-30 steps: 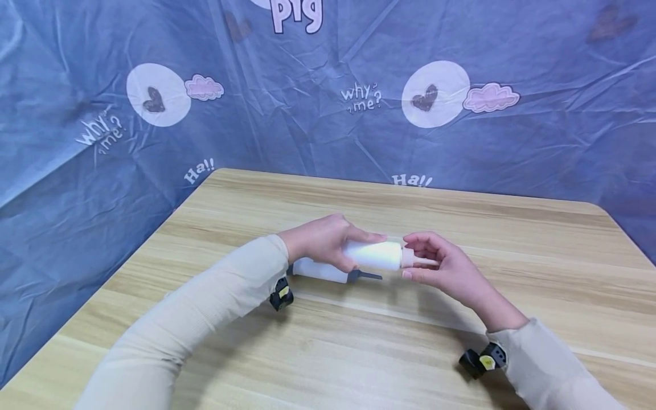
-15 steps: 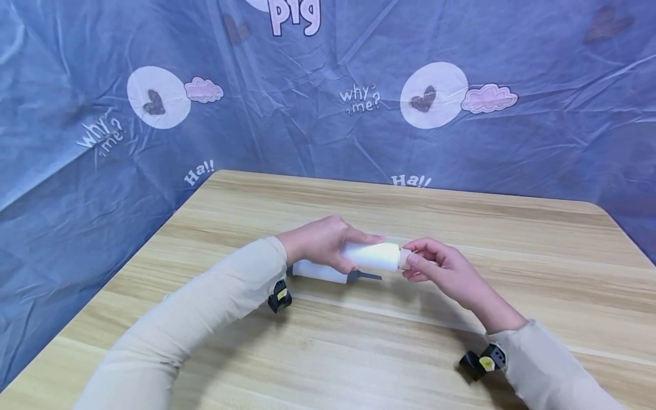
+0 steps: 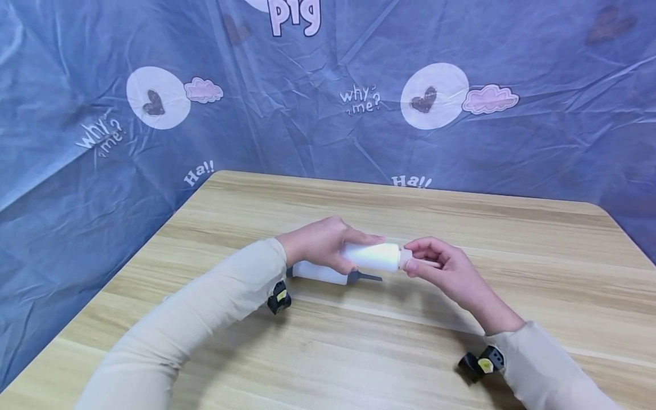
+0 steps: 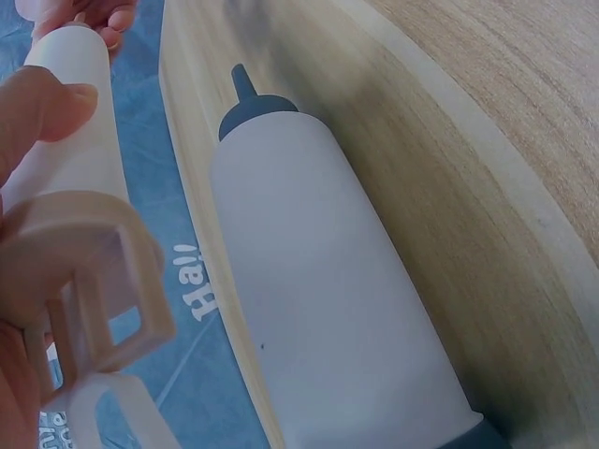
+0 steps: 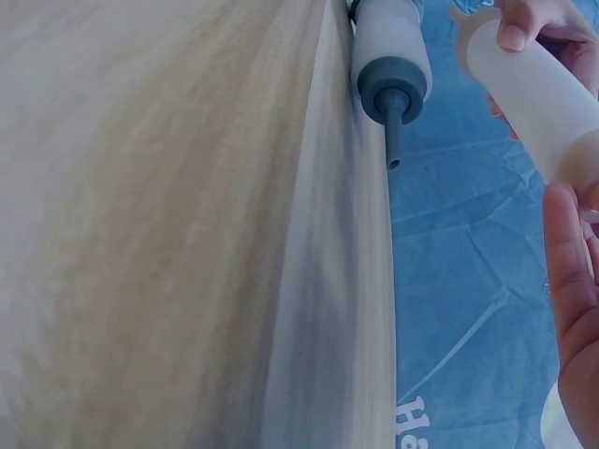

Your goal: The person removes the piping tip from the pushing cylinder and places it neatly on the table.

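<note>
My left hand (image 3: 328,242) is wrapped round a white, smooth, cylindrical plastic bottle (image 3: 374,257), held sideways between my hands; my right hand (image 3: 447,267) pinches its pale cap (image 3: 403,259). I'd expect it to be light, a little slippery, with walls that give if squeezed, so I'd grip the body gently near the shoulder and take the cap by its collar, sparing the slim pale spout (image 3: 431,263). A dark-capped white plastic bottle (image 3: 319,272) lies below my left hand on the wood-grain tabletop (image 3: 328,347).
</note>
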`<state>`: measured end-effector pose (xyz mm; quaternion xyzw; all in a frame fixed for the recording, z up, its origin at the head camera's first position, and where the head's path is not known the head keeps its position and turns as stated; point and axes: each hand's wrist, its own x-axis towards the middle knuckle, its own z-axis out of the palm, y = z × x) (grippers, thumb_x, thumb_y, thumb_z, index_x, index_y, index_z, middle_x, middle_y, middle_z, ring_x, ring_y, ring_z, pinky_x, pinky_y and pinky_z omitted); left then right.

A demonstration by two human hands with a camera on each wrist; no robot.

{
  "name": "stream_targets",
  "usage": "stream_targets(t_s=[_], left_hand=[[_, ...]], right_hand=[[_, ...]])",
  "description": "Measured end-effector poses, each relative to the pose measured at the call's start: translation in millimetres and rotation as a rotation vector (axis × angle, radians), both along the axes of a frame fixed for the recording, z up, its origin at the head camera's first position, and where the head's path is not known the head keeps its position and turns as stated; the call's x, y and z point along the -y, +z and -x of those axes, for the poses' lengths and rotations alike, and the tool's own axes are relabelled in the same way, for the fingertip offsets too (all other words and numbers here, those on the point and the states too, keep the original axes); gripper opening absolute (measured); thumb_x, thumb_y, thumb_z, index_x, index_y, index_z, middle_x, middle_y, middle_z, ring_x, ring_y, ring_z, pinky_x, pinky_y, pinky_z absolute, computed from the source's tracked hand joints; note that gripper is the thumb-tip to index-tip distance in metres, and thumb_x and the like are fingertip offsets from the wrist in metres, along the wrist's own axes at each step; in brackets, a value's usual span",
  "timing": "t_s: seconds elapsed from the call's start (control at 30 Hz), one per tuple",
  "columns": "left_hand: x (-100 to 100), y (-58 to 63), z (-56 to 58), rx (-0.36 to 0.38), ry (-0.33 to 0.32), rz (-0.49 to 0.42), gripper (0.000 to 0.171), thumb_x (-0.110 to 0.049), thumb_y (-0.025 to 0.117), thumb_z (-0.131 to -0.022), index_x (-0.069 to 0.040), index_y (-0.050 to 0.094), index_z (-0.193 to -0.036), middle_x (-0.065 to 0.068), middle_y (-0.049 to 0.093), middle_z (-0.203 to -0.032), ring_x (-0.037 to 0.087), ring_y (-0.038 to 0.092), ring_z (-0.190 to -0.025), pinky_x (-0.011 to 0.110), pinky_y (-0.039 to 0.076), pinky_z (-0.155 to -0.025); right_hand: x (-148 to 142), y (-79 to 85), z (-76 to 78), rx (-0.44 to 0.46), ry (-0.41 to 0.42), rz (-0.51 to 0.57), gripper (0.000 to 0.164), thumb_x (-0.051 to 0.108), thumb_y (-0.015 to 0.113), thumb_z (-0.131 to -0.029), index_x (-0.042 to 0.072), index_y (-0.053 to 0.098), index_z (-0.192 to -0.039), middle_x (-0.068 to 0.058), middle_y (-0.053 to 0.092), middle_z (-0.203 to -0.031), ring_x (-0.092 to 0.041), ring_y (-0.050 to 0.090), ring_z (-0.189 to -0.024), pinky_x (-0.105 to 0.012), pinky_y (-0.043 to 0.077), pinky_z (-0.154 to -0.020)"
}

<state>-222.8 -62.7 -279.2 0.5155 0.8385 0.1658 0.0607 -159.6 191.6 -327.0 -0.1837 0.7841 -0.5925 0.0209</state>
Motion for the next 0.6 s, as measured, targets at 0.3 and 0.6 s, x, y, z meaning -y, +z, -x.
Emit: stream_targets(t_s=[0.3, 0.6], left_hand=[[1.0, 0.3, 0.5, 0.023, 0.01, 0.004, 0.065, -0.016, 0.074, -0.072, -0.019, 0.051, -0.134, 0.004, 0.066, -0.115, 0.009, 0.055, -0.073, 0.017, 0.045, -0.066], [1.7, 1.4, 1.4, 0.049, 0.017, 0.007, 0.065, -0.017, 0.073, -0.072, -0.02, 0.052, -0.133, 0.003, 0.066, -0.114, 0.008, 0.054, -0.07, 0.017, 0.045, -0.064]], right_hand=[[1.5, -2.3, -0.9, -0.071, -0.048, -0.028, 0.034, 0.003, 0.07, -0.079, -0.004, 0.056, -0.11, 0.011, 0.064, -0.093, -0.002, 0.064, -0.089, -0.022, 0.054, -0.072], [3.0, -4.7, -2.9, -0.124, -0.036, 0.024, 0.036, -0.006, 0.071, -0.075, -0.007, 0.056, -0.107, 0.009, 0.063, -0.095, -0.006, 0.064, -0.089, -0.024, 0.054, -0.073]])
